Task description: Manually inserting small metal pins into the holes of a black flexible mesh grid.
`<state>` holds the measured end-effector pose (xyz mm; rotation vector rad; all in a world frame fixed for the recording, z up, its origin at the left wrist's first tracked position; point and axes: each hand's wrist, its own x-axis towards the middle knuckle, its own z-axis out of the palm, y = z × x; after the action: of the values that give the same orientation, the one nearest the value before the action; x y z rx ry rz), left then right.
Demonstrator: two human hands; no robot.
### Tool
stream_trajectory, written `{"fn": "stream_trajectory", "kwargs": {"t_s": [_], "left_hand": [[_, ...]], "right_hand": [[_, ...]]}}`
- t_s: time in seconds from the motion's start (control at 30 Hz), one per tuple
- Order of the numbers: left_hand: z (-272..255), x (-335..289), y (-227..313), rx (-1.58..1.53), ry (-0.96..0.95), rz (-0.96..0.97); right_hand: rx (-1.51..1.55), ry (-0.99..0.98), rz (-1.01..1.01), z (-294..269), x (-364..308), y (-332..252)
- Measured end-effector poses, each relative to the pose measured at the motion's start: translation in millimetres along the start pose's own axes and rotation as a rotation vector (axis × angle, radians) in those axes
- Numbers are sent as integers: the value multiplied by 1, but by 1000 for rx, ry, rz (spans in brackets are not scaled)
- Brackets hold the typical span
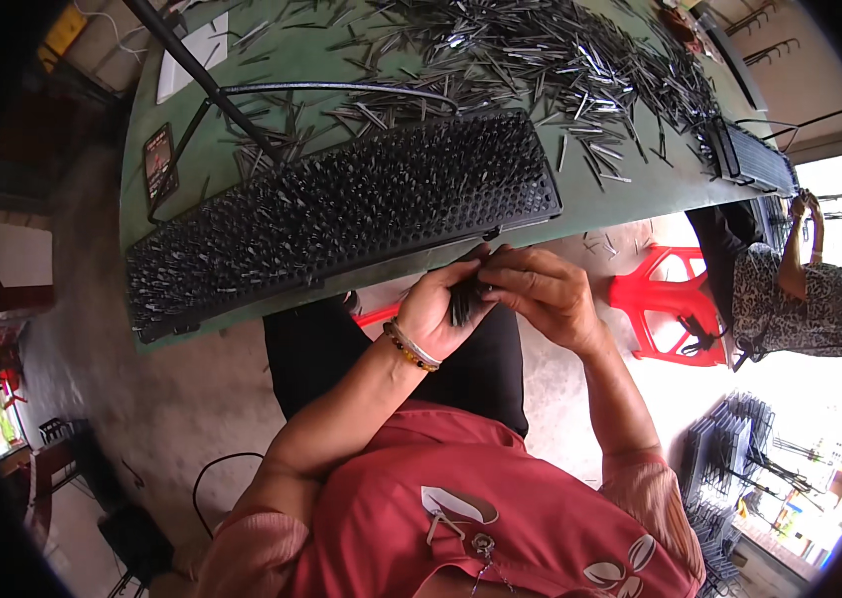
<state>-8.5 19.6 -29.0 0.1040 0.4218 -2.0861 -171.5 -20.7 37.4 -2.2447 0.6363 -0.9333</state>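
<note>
My left hand (425, 309) is closed round a bundle of thin black sticks (461, 303), whose ends show below its fingers. Close beside it, my right hand (553, 295) has its thumb and fingers pinched together at the left fingertips. What the right hand pinches is too small and hidden to make out. Both hands are just off the near edge of a long black perforated tray (501, 213). Most of its holes hold upright black sticks, while rows toward its near right end show bare holes.
A heap of loose black sticks (580, 80) spreads over the green table (660, 204). A phone (158, 159) and a black pole (192, 70) are at the left. Rightward are a red stool (655, 299), another tray (755, 159), a person (805, 299) and stacked black racks (725, 448).
</note>
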Motion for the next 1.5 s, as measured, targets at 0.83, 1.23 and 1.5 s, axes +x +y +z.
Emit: {"fn": "stream_trajectory", "kwargs": {"t_s": [0.83,1.23,1.5], "left_hand": [[15,-4,-8,236,185,163],[-3,-2,3,87,54,86],[9,-3,-1,176,321,30]], "right_hand": [[-51,234,240,14,52,48],[185,-269,92,-16,34,10],[126,-363,-3,11,4,4]]}}
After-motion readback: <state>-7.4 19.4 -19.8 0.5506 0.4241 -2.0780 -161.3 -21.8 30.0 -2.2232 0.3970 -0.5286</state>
